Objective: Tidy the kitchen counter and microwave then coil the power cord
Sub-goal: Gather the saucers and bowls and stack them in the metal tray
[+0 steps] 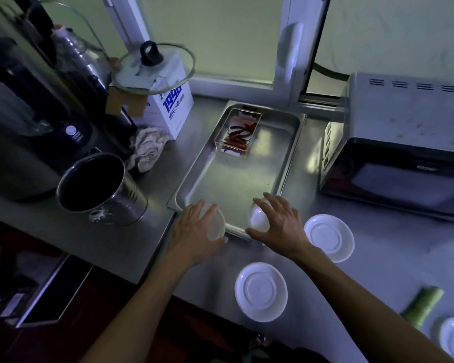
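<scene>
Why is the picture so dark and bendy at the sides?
Head view: dim bluish light comes only from the frosted window; glare streaks the steel tray; the black machine at the left is lost in shadow; the wide-angle lens curves the white microwave and the counter edges; both hands look slightly soft.

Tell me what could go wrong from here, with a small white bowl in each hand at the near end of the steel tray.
1. The left hand grips its bowl over the tray's near rim; it could catch the rim and tip.
2. The right hand holds its bowl beside a white saucer; pulling back might knock it.
3. Another saucer sits near the counter's front edge and could be swept off.
</scene>
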The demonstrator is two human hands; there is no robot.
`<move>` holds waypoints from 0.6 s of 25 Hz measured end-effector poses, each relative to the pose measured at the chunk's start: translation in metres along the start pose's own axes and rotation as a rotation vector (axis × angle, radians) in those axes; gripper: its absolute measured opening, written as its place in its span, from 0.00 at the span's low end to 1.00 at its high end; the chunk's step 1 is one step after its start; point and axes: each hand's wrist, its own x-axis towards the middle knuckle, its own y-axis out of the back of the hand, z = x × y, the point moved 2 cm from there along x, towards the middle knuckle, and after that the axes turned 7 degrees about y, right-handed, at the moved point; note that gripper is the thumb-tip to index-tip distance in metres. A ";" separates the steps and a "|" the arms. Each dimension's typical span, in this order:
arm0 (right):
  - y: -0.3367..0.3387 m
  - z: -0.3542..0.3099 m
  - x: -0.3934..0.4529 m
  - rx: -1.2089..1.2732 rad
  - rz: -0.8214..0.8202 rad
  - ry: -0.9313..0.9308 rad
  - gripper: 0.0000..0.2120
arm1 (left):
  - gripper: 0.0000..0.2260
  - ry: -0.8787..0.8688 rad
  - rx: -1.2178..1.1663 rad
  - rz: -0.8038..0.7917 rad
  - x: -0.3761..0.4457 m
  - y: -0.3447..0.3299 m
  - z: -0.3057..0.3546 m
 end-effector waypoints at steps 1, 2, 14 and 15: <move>0.001 0.002 0.006 0.012 0.006 -0.001 0.39 | 0.42 -0.014 0.005 0.003 0.012 0.002 0.001; 0.002 0.003 0.010 0.019 0.011 0.002 0.39 | 0.42 -0.031 0.010 0.001 0.024 0.003 0.002; -0.009 0.007 0.074 -0.026 0.017 -0.078 0.39 | 0.43 -0.188 0.010 -0.181 0.182 -0.016 -0.009; -0.012 0.006 0.081 -0.035 0.017 -0.087 0.39 | 0.43 -0.197 0.007 -0.193 0.192 -0.019 -0.011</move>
